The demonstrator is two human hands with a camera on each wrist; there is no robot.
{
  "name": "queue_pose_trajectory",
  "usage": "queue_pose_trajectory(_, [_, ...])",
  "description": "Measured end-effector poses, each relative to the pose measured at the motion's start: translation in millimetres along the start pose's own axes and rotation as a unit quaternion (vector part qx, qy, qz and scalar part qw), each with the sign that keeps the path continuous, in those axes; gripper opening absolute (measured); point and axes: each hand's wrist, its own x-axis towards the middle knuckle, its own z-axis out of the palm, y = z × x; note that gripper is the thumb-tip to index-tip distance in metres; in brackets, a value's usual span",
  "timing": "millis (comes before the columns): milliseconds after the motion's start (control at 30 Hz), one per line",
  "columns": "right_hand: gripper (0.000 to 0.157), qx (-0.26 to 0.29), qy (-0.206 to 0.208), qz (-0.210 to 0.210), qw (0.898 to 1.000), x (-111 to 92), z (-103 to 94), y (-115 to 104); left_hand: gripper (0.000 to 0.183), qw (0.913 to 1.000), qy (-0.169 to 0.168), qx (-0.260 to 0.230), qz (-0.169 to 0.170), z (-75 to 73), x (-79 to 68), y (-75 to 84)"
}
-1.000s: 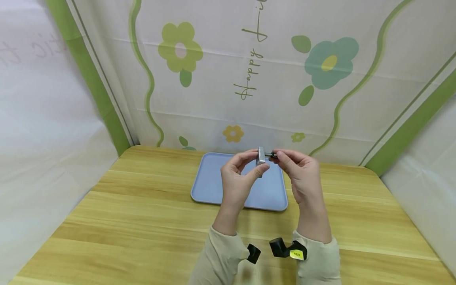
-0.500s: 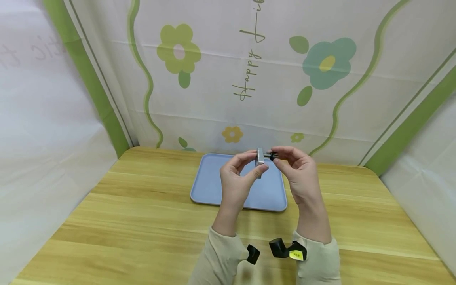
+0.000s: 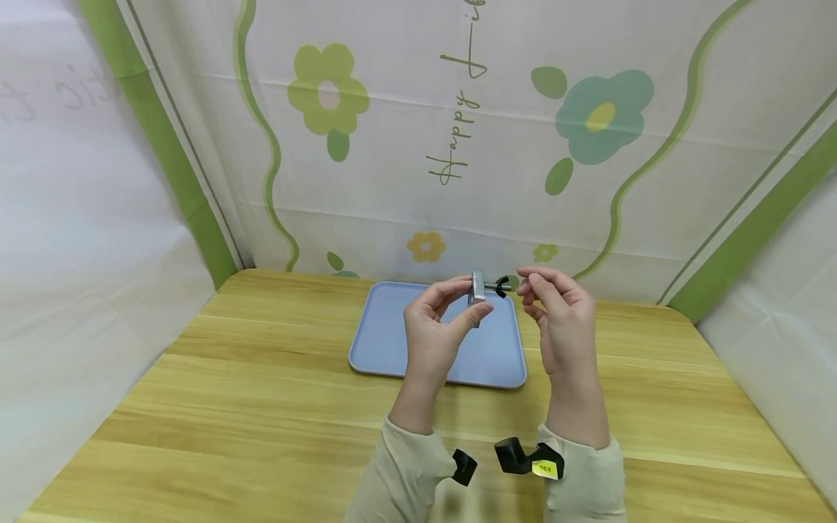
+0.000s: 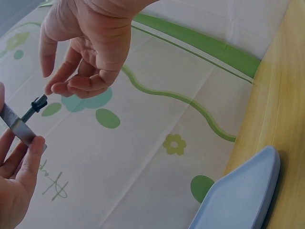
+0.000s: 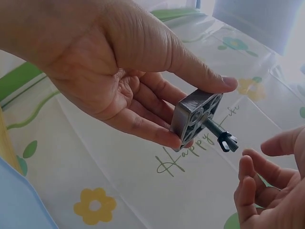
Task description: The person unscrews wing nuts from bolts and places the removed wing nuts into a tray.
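Held up above the tray, a square grey metal block (image 5: 189, 114) with a ribbed, hollowed face is pinched between the thumb and fingers of my left hand (image 3: 433, 330). A threaded bolt (image 5: 213, 127) sticks out from the middle of that face, towards the right. Close to the bolt's free end sits a black wing nut (image 5: 224, 142), also seen small in the head view. My right hand (image 3: 567, 319) is just right of the wing nut, apart from it, its fingers loosely bent and holding nothing. The block's back side is covered by my left fingers.
A light blue tray (image 3: 382, 349) lies on the wooden table (image 3: 261, 407) under my hands. Behind the table hangs a white curtain (image 3: 392, 189) with printed flowers; green-edged side panels stand left and right. Each sleeve carries a black camera mount (image 3: 513, 455).
My right hand has let go of the wing nut and drawn back to the right, leaving the nut and bolt end uncovered. My left hand and the block have stayed almost still.
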Motion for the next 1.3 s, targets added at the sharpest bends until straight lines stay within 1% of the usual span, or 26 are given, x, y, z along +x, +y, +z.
queue_pose_trajectory(67, [0.021,-0.001,0.003,0.01,1.0,0.2,0.0,-0.1,0.033,1.0,-0.001,0.0,0.0,-0.2,-0.1,-0.2])
queue_pose_trajectory(267, [0.024,-0.015,-0.023,0.026,0.999,0.6,-0.4,1.6,0.033,1.0,-0.005,-0.006,-0.003,-0.8,0.1,-1.1])
queue_pose_trajectory(400, [0.024,-0.025,-0.032,0.035,0.999,0.7,-0.6,2.1,0.033,0.9999,-0.008,-0.005,-0.004,-1.1,-0.4,-0.6])
queue_pose_trajectory(700, [0.025,-0.046,-0.033,0.042,0.998,0.2,-0.2,0.8,0.033,1.0,-0.009,-0.004,-0.001,-1.1,-0.3,-1.1])
queue_pose_trajectory(900, [0.027,-0.06,-0.039,0.049,0.996,-0.6,0.5,0.1,0.034,0.9999,-0.008,-0.012,0.0,-1.1,-0.5,-0.6])
queue_pose_trajectory(1033, [0.027,-0.069,-0.05,0.048,0.995,-0.6,-0.1,1.2,0.034,0.9999,-0.007,-0.014,0.0,-1.4,-0.3,-0.9])
queue_pose_trajectory(1300, [0.023,-0.048,-0.079,0.031,0.995,-0.7,-1.8,1.3,0.033,0.9999,-0.002,-0.013,0.001,-2.3,0.3,-1.1])
